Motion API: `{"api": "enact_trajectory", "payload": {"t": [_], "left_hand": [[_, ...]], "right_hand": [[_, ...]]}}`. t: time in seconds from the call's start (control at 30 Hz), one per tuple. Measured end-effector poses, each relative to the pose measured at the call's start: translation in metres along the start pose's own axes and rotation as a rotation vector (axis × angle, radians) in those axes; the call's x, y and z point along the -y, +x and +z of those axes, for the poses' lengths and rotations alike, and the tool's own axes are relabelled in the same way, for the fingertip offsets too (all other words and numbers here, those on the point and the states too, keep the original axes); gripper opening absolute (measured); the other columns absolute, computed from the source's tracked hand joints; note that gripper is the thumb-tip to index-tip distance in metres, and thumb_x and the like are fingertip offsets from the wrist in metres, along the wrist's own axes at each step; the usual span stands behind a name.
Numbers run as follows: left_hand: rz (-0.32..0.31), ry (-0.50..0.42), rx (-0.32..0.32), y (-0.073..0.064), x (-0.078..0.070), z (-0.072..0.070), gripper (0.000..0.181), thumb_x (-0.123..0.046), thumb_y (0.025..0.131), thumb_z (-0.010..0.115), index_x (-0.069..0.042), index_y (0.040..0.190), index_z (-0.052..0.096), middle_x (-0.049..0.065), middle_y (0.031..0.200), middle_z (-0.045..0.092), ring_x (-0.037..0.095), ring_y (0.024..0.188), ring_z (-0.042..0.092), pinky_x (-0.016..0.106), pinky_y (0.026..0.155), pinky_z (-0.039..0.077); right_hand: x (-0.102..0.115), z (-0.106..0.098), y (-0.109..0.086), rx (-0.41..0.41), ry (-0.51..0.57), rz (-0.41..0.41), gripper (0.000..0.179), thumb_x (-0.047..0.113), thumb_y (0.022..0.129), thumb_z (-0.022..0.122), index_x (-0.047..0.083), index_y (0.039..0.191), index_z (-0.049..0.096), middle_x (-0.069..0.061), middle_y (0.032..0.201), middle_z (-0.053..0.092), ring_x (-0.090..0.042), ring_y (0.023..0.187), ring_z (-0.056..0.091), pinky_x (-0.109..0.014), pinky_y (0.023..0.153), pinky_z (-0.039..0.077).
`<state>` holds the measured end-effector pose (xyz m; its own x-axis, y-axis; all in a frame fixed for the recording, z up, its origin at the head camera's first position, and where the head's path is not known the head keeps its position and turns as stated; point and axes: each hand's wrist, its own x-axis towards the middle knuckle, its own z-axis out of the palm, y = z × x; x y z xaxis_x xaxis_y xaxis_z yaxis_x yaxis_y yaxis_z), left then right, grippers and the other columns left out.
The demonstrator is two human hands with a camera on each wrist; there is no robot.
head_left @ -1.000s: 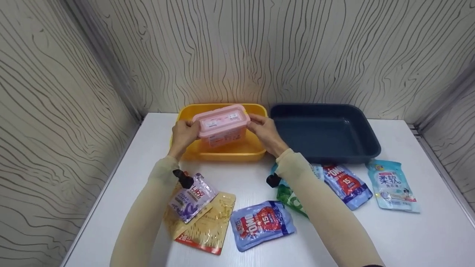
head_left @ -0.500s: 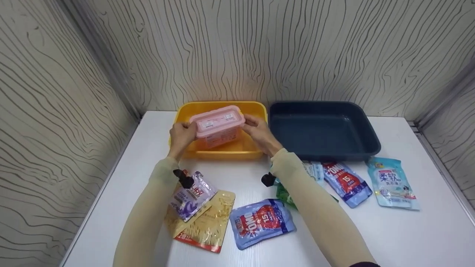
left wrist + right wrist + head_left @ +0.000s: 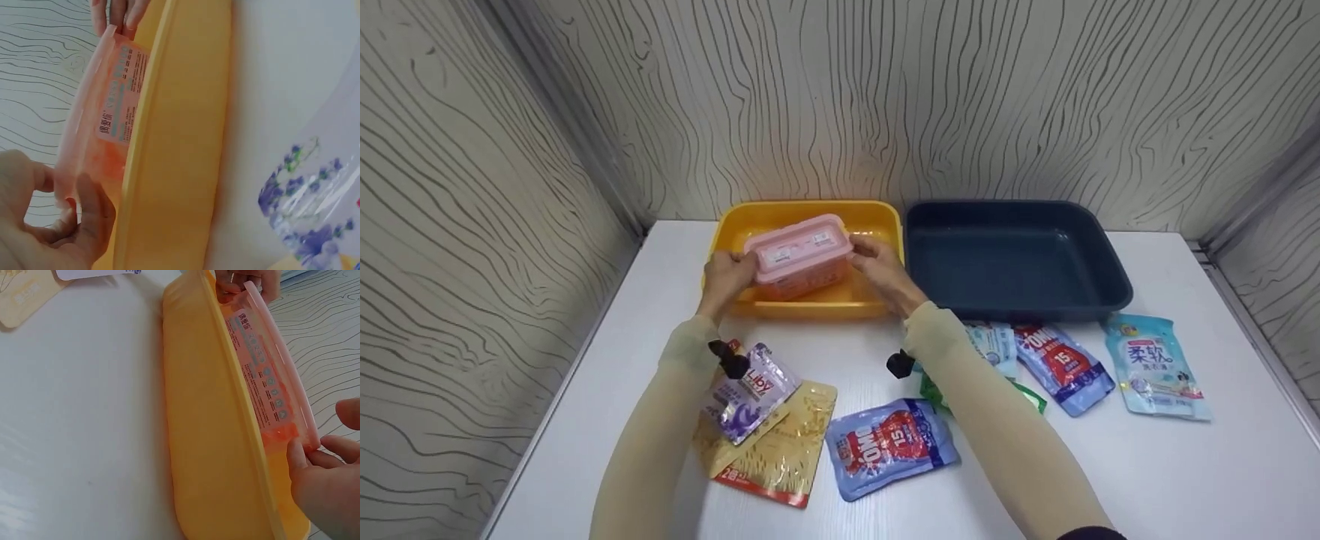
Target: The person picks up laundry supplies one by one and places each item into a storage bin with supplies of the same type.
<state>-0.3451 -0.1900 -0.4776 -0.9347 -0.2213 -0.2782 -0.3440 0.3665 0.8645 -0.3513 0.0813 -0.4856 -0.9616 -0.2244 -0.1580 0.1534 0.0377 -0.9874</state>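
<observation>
A pink lidded box (image 3: 799, 251) with see-through reddish walls and a printed label is tilted inside the yellow bin (image 3: 780, 308). Its lid is on and faces up. At the box's left end, my left hand (image 3: 727, 279) pinches the lid rim, thumb on top and curled fingers beneath, as the left wrist view (image 3: 53, 222) shows. My right hand (image 3: 885, 276) holds the right end, its fingers at the lid's corner in the right wrist view, the thumb apart from it. Whether the box's bottom rests on the bin floor is hidden by the bin wall.
A dark blue bin (image 3: 1012, 311) stands right of the yellow one. Nearer lie a purple pouch (image 3: 756, 390) over a gold pouch (image 3: 791, 454), a blue OMO pouch (image 3: 891, 448), another OMO pouch (image 3: 1061, 367), a light blue pouch (image 3: 1156, 367) and a partly hidden green pouch (image 3: 1027, 397).
The box has gone slightly lower and to the left into the yellow bin, both hands moving with it. Less of its front wall shows below the lid. The head view has shifted slightly.
</observation>
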Motion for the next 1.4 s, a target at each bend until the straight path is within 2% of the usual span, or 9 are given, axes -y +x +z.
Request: {"api": "enact_trajectory", "payload": {"t": [0.1, 0.17, 0.27, 0.37, 0.5, 0.7, 0.83, 1.1, 1.4], "left_hand": [[0.005, 0.037, 0.02, 0.001, -0.004, -0.001, 0.035, -0.034, 0.109, 0.053, -0.002, 0.12, 0.063, 0.013, 0.119, 0.068, 0.031, 0.111, 0.065, 0.044, 0.109, 0.057], [0.024, 0.066, 0.023, 0.0, -0.007, -0.001, 0.044, -0.035, 0.108, 0.056, -0.002, 0.137, 0.055, 0.015, 0.132, 0.063, 0.031, 0.12, 0.061, 0.044, 0.114, 0.054], [0.099, 0.133, 0.049, -0.001, -0.008, -0.001, 0.074, -0.041, 0.102, 0.068, -0.009, 0.159, 0.034, 0.015, 0.155, 0.05, 0.032, 0.137, 0.052, 0.049, 0.125, 0.043], [0.162, 0.237, 0.102, -0.003, -0.008, 0.001, 0.103, -0.051, 0.091, 0.081, -0.019, 0.168, 0.021, 0.008, 0.169, 0.036, 0.032, 0.15, 0.041, 0.055, 0.132, 0.029], [0.197, 0.326, 0.148, -0.004, -0.007, 0.004, 0.114, -0.054, 0.083, 0.088, -0.025, 0.171, 0.02, 0.002, 0.174, 0.031, 0.031, 0.155, 0.035, 0.06, 0.133, 0.022], [0.223, 0.307, 0.13, -0.004, -0.003, 0.004, 0.11, -0.048, 0.084, 0.089, -0.022, 0.17, 0.024, 0.003, 0.173, 0.033, 0.032, 0.154, 0.037, 0.059, 0.132, 0.025], [0.234, 0.305, 0.096, -0.004, -0.002, 0.006, 0.108, -0.047, 0.085, 0.088, -0.02, 0.17, 0.025, 0.005, 0.173, 0.032, 0.032, 0.154, 0.037, 0.057, 0.133, 0.025], [0.19, 0.311, 0.022, -0.005, -0.001, 0.007, 0.107, -0.047, 0.087, 0.085, -0.02, 0.17, 0.023, 0.006, 0.173, 0.031, 0.032, 0.153, 0.037, 0.057, 0.134, 0.023], [0.234, 0.298, -0.076, -0.007, 0.008, 0.013, 0.106, -0.048, 0.085, 0.085, -0.012, 0.166, 0.027, 0.011, 0.166, 0.039, 0.032, 0.147, 0.042, 0.052, 0.133, 0.027]], "right_hand": [[0.001, 0.0, 0.0, 0.004, -0.021, -0.003, 0.056, 0.01, 0.111, 0.055, 0.012, 0.165, 0.04, -0.004, 0.167, 0.047, -0.022, 0.152, 0.046, -0.04, 0.13, 0.034], [0.002, 0.0, 0.0, 0.007, -0.026, -0.004, 0.056, 0.009, 0.111, 0.054, 0.012, 0.165, 0.04, -0.004, 0.167, 0.047, -0.022, 0.152, 0.046, -0.039, 0.13, 0.034], [0.002, -0.001, 0.001, 0.012, -0.03, -0.015, 0.056, 0.007, 0.111, 0.053, 0.011, 0.165, 0.039, -0.006, 0.167, 0.046, -0.023, 0.152, 0.046, -0.04, 0.13, 0.035], [0.001, -0.001, 0.003, 0.02, -0.039, -0.034, 0.055, 0.004, 0.111, 0.052, 0.008, 0.165, 0.039, -0.009, 0.167, 0.047, -0.026, 0.152, 0.046, -0.042, 0.129, 0.037], [0.001, -0.003, 0.003, 0.02, -0.055, -0.042, 0.056, 0.004, 0.111, 0.052, 0.007, 0.165, 0.038, -0.01, 0.168, 0.045, -0.027, 0.154, 0.045, -0.043, 0.129, 0.036], [0.004, -0.005, -0.001, 0.022, -0.065, -0.03, 0.056, 0.009, 0.113, 0.05, 0.01, 0.167, 0.036, -0.008, 0.17, 0.043, -0.025, 0.156, 0.041, -0.043, 0.131, 0.033], [0.006, -0.004, -0.003, 0.024, -0.087, -0.039, 0.054, 0.009, 0.113, 0.049, 0.01, 0.166, 0.039, -0.008, 0.169, 0.043, -0.026, 0.158, 0.039, -0.045, 0.131, 0.033], [0.006, -0.002, -0.005, 0.032, -0.149, -0.039, 0.053, 0.007, 0.113, 0.047, 0.005, 0.165, 0.036, -0.016, 0.171, 0.038, -0.03, 0.159, 0.037, -0.046, 0.131, 0.034], [-0.002, -0.006, -0.01, 0.007, -0.167, -0.058, 0.051, 0.011, 0.112, 0.053, 0.002, 0.16, 0.043, -0.018, 0.168, 0.042, -0.032, 0.156, 0.041, -0.046, 0.13, 0.036]]}}
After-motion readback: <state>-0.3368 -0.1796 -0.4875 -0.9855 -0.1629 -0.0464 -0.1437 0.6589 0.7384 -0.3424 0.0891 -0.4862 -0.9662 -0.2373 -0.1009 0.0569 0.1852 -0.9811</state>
